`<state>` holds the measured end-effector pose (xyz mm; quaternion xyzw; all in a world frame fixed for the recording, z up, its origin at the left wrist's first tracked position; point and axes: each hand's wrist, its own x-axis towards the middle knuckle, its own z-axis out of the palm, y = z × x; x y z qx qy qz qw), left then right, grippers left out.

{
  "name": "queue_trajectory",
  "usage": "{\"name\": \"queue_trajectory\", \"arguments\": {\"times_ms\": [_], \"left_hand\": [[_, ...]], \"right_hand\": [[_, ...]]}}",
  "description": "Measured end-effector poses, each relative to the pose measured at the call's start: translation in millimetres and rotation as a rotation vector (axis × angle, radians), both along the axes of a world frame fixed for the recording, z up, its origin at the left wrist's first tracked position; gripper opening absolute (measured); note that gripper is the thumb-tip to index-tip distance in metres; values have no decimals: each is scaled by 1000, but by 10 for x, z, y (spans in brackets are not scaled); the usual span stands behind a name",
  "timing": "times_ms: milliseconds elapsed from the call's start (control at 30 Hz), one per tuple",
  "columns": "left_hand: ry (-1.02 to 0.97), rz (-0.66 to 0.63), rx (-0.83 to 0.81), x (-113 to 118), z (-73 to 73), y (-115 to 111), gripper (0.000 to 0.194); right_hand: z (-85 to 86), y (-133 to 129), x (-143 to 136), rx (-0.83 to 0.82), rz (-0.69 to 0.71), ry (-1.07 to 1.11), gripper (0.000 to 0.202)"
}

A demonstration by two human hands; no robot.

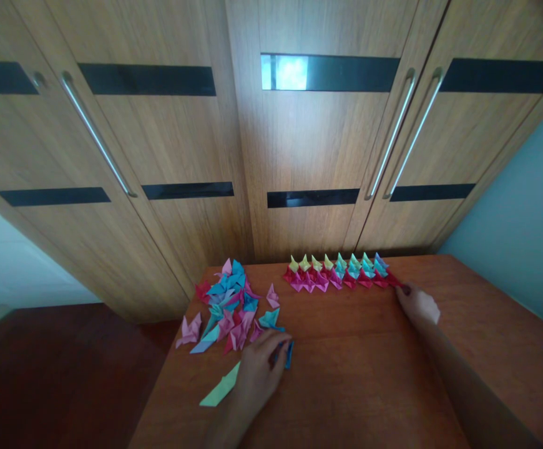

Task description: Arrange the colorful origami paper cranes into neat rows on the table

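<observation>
My left hand (261, 369) is low over the table with its fingers curled together on a blue folded paper piece (289, 355), most of which they hide. A pale green folded strip (221, 391) lies beside that hand. Off to the right, my right hand (420, 304) pinches a red folded paper piece (394, 280) at the end of the rows. These rows of small pointed origami pieces (334, 274) run along the back edge in yellow, turquoise, pink and red. Left of them spreads a loose heap of origami pieces (234, 302), mostly blue, pink and red.
The wooden table (346, 374) stands against a wooden wardrobe (309, 137) with black strips and long metal handles (396, 134). A pale blue wall (519, 218) rises at the right. Dark floor (65, 380) shows past the table's left edge.
</observation>
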<state>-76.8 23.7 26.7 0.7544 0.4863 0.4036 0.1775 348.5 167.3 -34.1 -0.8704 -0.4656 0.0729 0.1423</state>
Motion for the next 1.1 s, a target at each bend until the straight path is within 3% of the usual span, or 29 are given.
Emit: {"name": "queue_trajectory", "arguments": {"times_ms": [267, 567, 700, 867, 1100], "left_hand": [[3, -7, -16, -10, -21, 3, 20], [19, 22, -3, -83, 41, 38, 20], [32, 156, 33, -279, 84, 119, 19], [46, 268, 44, -441, 81, 161, 21], [159, 101, -8, -264, 7, 9, 19]], "right_hand": [[-3, -33, -8, 44, -9, 38, 46], [-100, -411, -217, 416, -179, 108, 37], [-58, -595, -510, 368, -78, 129, 35], [62, -738, -1079, 241, 116, 195, 30], [150, -829, -1770, 110, 375, 293, 21]]}}
